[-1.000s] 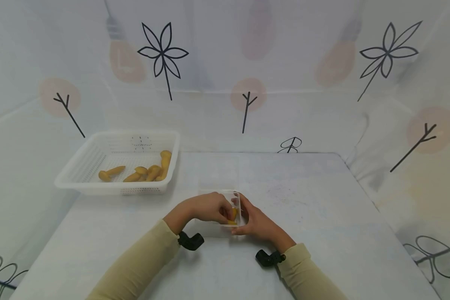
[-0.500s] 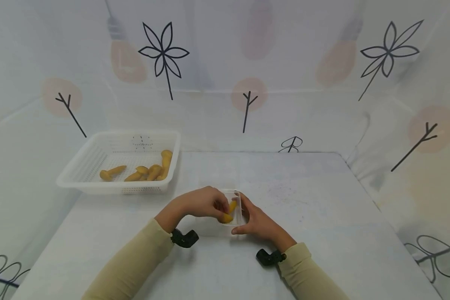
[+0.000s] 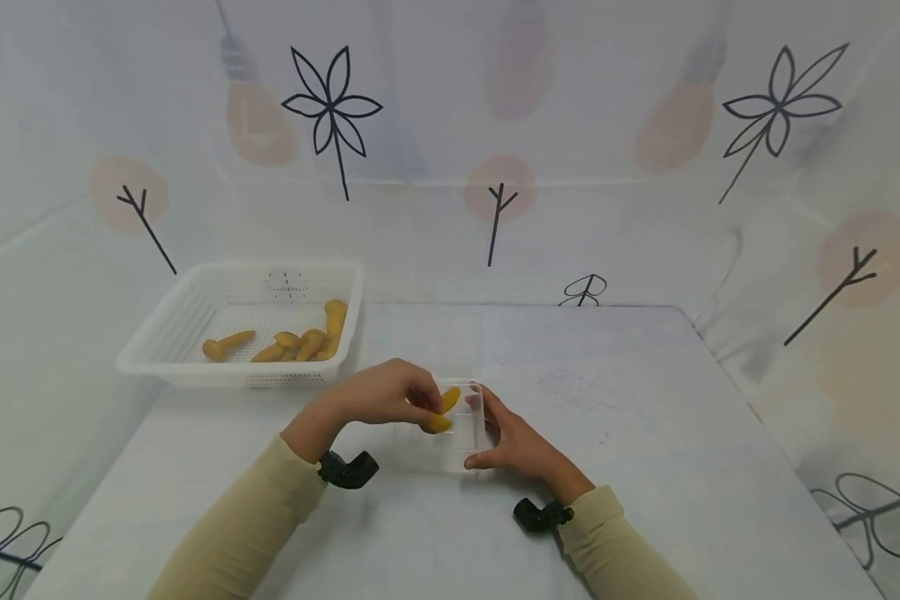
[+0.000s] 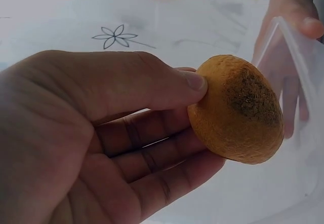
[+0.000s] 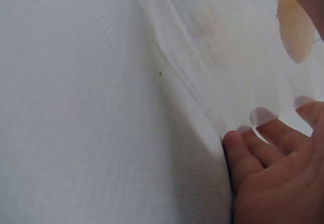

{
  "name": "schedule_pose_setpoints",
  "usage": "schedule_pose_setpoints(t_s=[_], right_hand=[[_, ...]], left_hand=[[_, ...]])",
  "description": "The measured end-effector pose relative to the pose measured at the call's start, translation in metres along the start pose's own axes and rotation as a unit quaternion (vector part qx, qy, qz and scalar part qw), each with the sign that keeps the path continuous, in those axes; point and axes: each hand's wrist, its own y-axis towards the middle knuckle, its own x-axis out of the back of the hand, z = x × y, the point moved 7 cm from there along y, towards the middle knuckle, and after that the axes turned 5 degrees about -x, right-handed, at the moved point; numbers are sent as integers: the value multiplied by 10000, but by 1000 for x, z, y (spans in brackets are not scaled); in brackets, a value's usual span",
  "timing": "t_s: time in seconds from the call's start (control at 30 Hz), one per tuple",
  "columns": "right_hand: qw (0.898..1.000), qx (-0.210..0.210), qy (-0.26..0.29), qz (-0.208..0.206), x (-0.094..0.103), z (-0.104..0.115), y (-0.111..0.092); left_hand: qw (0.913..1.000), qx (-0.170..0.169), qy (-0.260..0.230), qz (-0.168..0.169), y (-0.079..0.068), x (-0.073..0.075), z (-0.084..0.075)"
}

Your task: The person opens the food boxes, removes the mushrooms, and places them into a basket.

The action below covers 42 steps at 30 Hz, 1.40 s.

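My left hand (image 3: 390,396) pinches a yellow mushroom (image 4: 238,110) between thumb and fingers; in the left wrist view its rounded end shows a rough dark patch. Two yellow parts stick out past the fingers in the head view; whether they belong to one mushroom I cannot tell. Below and beside them stands a clear plastic box (image 3: 461,437) on the white table. My right hand (image 3: 521,442) holds the box's right end, thumb at the near corner and fingers round the far side. In the right wrist view its fingertips (image 5: 263,116) lie against the clear wall.
A white perforated basket (image 3: 157,354) stands at the back left of the table (image 3: 645,467). Several yellow mushrooms (image 3: 311,343) lie in it, mostly toward its right side. A printed cloth (image 3: 435,100) hangs behind and at the sides.
My left hand has moved left and away from me, lifting the mushroom up from the right end of the box. My right hand has stayed on the box.
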Motion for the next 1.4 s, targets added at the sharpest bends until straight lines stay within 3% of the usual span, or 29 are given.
schedule_pose_setpoints(t_s=[0.4,0.87,1.17,1.4], right_hand=[[10000,57,17,-8,-2,-1,1],[9996,280,79,20,-3,1,0],[9996,278,43,16,-3,3,-2],[9996,279,59,14,-2,3,-2]], left_hand=[[9992,153,19,-377,-26,29,2],[9918,407,586,-1057,-61,68,10],[9794,1103,536,-1603,-84,93,40],[9669,1459,450,-2045,-105,111,61]])
